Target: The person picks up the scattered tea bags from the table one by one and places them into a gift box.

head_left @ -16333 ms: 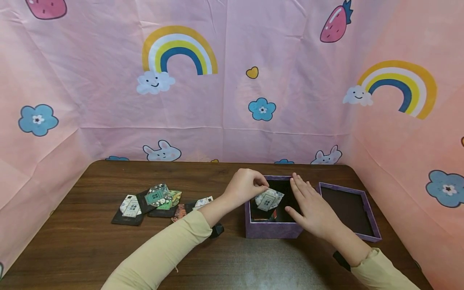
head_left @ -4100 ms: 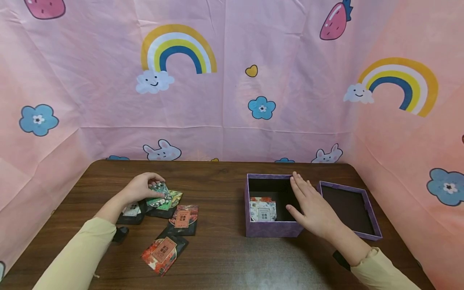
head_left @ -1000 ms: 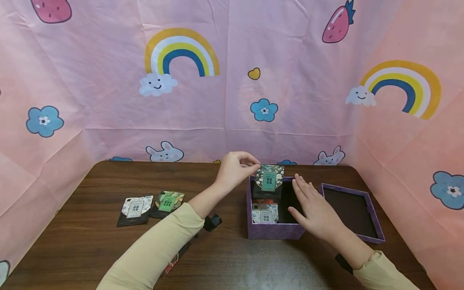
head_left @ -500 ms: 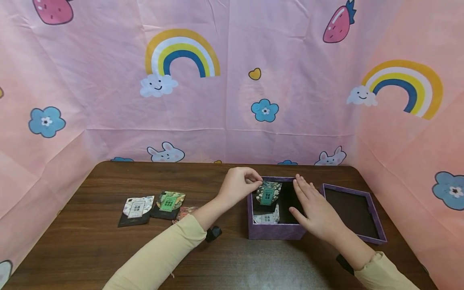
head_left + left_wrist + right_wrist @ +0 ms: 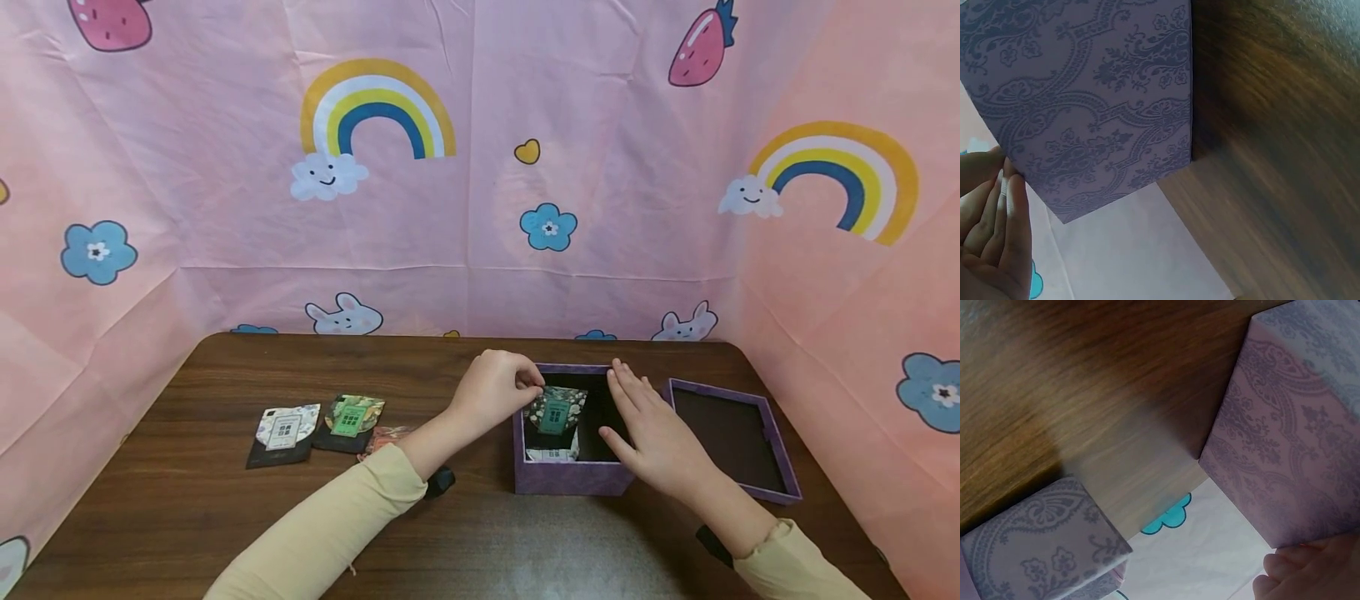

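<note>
My left hand (image 5: 493, 387) pinches the upper left corner of a dark floral tea sachet with a green label (image 5: 555, 414). That sachet hangs inside the left part of a purple patterned box (image 5: 572, 480), in front of a white floral sachet (image 5: 551, 456) that it partly covers. Straight fingers of my right hand (image 5: 660, 435) rest against the box's right rim. In the left wrist view the left fingers (image 5: 1017, 212) show at the box wall (image 5: 1097, 106), and the sachet is hidden. Fingers (image 5: 1304, 565) of the right hand touch the wall in the right wrist view.
On the table's left lie a white floral sachet (image 5: 283, 433) and a yellow-green one (image 5: 349, 422). A red-orange sachet (image 5: 384, 437) is partly hidden behind my left forearm. The box's lid (image 5: 731, 437) lies inside up, right of the box.
My left hand has picked the green-labelled sachet off the table, carried it right and lowered it into the box. Earlier it put a white sachet there. The right hand has stayed put.
</note>
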Available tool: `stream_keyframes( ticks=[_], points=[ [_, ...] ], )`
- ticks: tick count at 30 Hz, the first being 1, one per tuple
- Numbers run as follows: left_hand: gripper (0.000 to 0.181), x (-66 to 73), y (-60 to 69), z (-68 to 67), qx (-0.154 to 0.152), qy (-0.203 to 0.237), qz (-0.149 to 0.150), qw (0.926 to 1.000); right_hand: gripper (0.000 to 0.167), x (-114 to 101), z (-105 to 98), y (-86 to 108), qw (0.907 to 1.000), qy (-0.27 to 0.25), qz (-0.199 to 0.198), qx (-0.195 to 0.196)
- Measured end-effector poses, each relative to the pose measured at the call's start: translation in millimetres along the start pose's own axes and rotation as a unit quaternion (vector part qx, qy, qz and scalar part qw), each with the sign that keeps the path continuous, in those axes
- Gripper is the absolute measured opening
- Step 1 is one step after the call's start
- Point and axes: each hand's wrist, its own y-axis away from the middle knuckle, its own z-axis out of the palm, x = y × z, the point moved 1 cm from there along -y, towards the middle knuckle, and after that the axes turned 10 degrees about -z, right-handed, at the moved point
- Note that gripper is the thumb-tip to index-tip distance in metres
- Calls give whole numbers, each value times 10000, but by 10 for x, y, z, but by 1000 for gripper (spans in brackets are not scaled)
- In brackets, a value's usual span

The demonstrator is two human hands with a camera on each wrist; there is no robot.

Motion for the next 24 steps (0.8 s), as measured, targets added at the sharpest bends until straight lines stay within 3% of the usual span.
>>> stream_keyframes(
  ticks=[6,24],
  points=[
    [4,21,3,-11,-146,-312,144,9993,80,1,-9,0,10000,-19,-19,2],
    [5,-12,12,-65,-201,16,92,9998,80,0,6,0,10000,19,-49,80]
  ],
)
